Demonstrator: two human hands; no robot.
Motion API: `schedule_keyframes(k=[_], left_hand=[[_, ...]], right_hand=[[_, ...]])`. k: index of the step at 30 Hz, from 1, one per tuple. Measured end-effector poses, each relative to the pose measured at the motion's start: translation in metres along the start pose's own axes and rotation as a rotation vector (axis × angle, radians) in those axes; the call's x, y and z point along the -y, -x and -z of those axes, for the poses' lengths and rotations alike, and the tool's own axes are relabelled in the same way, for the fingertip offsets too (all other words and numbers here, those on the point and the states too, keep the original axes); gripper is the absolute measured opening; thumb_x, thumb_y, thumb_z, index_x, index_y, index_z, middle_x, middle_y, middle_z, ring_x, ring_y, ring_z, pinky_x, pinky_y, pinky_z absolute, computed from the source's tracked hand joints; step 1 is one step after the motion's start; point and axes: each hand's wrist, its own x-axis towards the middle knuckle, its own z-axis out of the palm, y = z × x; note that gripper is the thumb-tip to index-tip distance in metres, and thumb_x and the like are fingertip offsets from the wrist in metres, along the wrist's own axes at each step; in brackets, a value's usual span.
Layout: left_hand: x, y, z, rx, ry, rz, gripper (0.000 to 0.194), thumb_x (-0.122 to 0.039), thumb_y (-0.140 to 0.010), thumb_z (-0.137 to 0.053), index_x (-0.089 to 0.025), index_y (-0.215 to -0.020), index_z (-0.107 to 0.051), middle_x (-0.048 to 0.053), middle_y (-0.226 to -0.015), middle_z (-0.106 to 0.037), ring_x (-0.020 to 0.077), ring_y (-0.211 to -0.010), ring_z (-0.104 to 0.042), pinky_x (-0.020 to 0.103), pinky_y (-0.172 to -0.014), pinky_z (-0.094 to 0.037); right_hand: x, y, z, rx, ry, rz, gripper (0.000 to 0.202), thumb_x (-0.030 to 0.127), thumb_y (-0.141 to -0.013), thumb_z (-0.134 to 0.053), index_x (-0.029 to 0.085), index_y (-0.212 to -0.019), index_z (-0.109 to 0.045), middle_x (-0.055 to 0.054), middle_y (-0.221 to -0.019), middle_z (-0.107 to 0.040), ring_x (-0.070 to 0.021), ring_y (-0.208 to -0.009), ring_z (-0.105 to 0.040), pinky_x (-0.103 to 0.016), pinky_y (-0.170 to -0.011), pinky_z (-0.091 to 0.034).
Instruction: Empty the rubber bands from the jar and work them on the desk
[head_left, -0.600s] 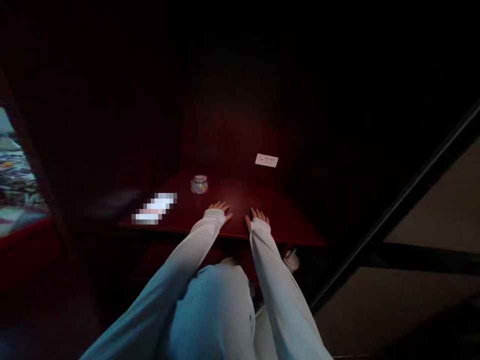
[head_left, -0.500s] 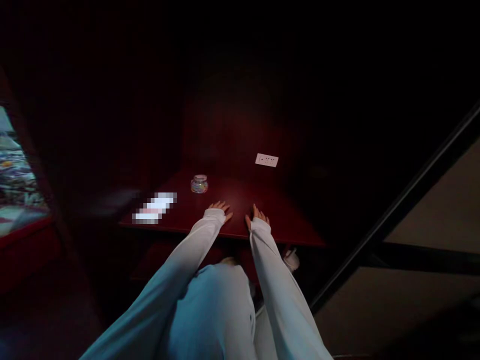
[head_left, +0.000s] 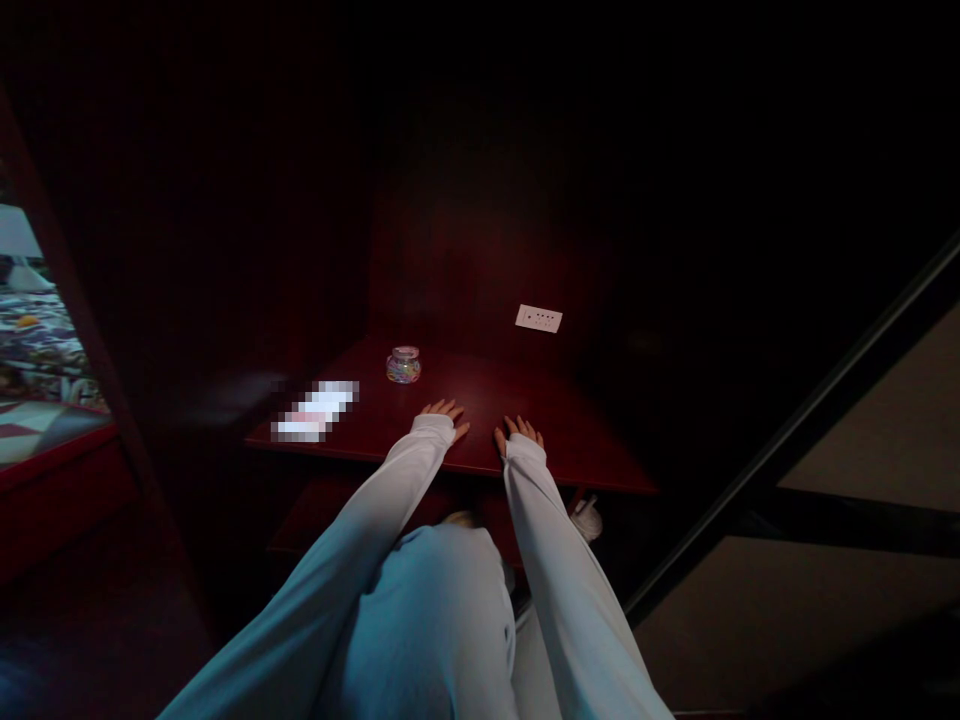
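Note:
My left hand [head_left: 448, 414] lies flat on the dark red desk [head_left: 480, 390] near its front edge, fingers spread and holding nothing. To its right, my right hand [head_left: 520, 434] rests on the same desktop, also with its fingers apart and nothing in them. Long pale sleeves cover both wrists. Behind and to the left of my left hand stands a small clear glass jar [head_left: 404, 365] with multicoloured contents, touched by neither hand. A blurred-out white item [head_left: 319, 410] lies at the desk's left end.
A white socket plate [head_left: 539, 318] is on the back panel. Beneath the desk's right part, a whitish object [head_left: 587, 518] is partly hidden. A dark diagonal frame [head_left: 720, 525] runs along the right. At far left, patterned fabric [head_left: 34, 320] shows beyond a panel edge.
The view has shifted slightly, so the desk and jar appear a little further right. The fingers of my right hand look more spread. Both hands stay on the desktop.

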Motion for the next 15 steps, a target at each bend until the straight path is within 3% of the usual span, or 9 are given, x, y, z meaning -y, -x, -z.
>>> schedule_keyframes(k=[15], left_hand=[[-0.0015,0.0016,0.0025,0.0,0.013,0.006,0.055,-0.05,-0.102,-0.04,-0.028,-0.152,-0.048,0.002,-0.167,-0.035,0.0237,-0.156,-0.027,0.039,-0.126,-0.023]], right_hand=[[-0.0014,-0.0036,-0.0019,0.002,-0.007,0.002,0.057,0.045,-0.104,-0.034,0.027,-0.159,-0.039,-0.003,-0.168,-0.031,-0.0189,-0.157,-0.025,-0.039,-0.128,-0.017]])
